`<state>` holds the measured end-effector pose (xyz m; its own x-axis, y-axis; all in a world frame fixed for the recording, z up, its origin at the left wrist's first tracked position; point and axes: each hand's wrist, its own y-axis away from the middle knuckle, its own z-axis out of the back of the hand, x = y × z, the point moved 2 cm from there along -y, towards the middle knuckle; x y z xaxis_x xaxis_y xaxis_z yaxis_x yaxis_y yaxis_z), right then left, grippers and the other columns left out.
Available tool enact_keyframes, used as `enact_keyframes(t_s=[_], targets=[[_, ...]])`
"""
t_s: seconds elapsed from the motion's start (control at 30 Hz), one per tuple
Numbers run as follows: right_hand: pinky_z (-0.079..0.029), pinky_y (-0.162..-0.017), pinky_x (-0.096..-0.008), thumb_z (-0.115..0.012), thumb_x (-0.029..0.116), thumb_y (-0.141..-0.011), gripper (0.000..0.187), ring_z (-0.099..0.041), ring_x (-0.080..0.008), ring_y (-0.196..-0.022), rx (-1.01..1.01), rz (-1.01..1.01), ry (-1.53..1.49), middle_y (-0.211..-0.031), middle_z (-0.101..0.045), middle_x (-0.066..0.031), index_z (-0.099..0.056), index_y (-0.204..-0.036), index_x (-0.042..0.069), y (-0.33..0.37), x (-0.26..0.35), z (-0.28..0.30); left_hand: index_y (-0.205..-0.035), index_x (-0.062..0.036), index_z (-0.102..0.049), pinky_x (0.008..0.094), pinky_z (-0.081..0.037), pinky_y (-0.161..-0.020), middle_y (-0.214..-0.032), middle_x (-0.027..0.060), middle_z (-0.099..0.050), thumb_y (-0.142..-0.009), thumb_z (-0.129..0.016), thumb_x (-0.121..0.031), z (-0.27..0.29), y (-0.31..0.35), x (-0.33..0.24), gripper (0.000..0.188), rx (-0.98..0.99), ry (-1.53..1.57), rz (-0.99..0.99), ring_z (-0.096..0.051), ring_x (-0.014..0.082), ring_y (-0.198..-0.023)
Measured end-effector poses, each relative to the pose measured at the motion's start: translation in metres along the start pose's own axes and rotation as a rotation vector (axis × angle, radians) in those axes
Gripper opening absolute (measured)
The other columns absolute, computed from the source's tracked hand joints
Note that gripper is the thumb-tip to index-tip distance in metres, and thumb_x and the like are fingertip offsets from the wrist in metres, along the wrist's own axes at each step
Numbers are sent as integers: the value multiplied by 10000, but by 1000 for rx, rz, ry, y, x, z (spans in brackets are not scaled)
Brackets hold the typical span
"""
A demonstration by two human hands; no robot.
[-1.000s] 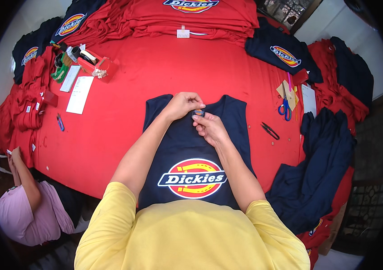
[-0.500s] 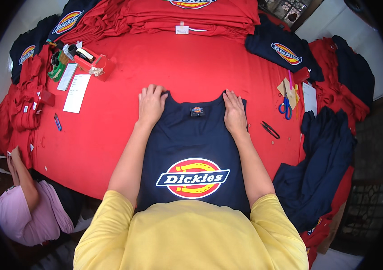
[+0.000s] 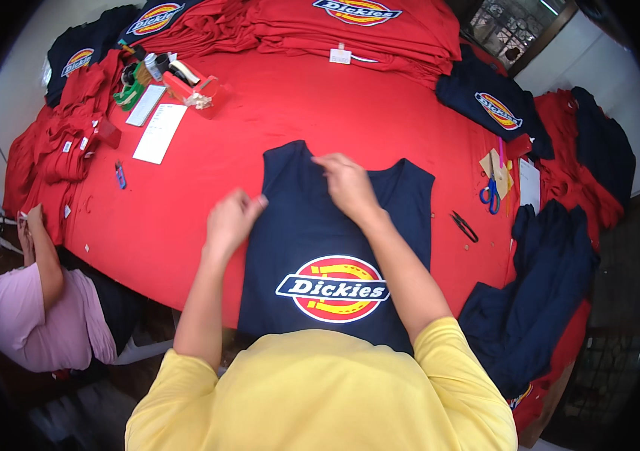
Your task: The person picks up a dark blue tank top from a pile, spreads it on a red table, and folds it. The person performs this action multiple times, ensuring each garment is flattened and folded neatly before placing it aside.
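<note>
A navy sleeveless top (image 3: 282,248) with a red, yellow and white oval print lies face up before me, its lower end hidden by my yellow shirt. My left hand (image 3: 233,223) is at the left armhole edge, fingers curled and thumb against the cloth. Reaching over the top, my right hand (image 3: 348,186) has its fingertips pinched at the left side of the neckline, close to the left strap. The right strap (image 3: 410,174) lies untouched.
Stacked red shirts (image 3: 365,45) line the far edge. At left are a tape dispenser (image 3: 192,89), a paper sheet (image 3: 161,134) and a cutter (image 3: 120,175). Blue scissors (image 3: 490,192), black snips (image 3: 464,226) and a navy garment heap (image 3: 534,278) are right. A co-worker (image 3: 42,308) sits at left.
Both hands have left the top's two shoulders: the left slid down to the armhole edge, the right crossed leftward to the neckline. The inner neck label no longer shows.
</note>
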<state>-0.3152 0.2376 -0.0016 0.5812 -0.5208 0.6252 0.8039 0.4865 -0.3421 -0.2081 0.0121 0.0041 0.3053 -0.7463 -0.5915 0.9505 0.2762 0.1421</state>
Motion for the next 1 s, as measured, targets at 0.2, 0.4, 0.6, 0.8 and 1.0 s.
enact_keyframes(t_s=[0.2,0.4,0.6,0.8,1.0], targets=[[-501,-821,-418,-604,74,-853,199,-628,-363,-890,-115,119,67,-971,-635,-193,-645,-1032,-4,-58,40,-87,-920,-27,-564,443,-501,-643,-839,151,-620,-804,-715,-175,-30,65,3,241,-338,-50,-282,-630,357,-747],[-475,-769,-451,-601,133,-891,137,-615,-379,-876,-370,-237,-137,-913,-633,-217,-588,-889,-3,-62,-1,-84,-1035,-16,-609,405,-508,-738,-920,122,-601,-787,-612,-36,-58,112,-26,249,-105,-204,-375,-600,323,-847],[-487,-755,-393,-617,89,-873,142,-629,-306,-782,-231,-106,-167,-935,-619,-177,-601,-984,2,-41,33,-57,-1225,-75,-627,382,-490,-851,-1037,109,-572,-773,-548,60,-43,119,-6,478,48,-54,-418,-558,297,-934],[-491,-722,-406,-593,80,-876,83,-605,-352,-822,197,-40,-194,-944,-572,-156,-620,-897,4,128,95,-59,-970,-49,-585,400,-480,-794,-940,113,-589,-824,-634,-65,-34,107,15,156,105,98,-389,-589,292,-908],[-472,-685,-383,-703,103,-809,146,-567,-301,-763,143,102,-111,-865,-493,-124,-625,-872,-2,146,108,-50,-959,-48,-557,407,-493,-778,-921,123,-604,-812,-683,-161,-3,110,19,224,430,-189,-422,-615,313,-916]])
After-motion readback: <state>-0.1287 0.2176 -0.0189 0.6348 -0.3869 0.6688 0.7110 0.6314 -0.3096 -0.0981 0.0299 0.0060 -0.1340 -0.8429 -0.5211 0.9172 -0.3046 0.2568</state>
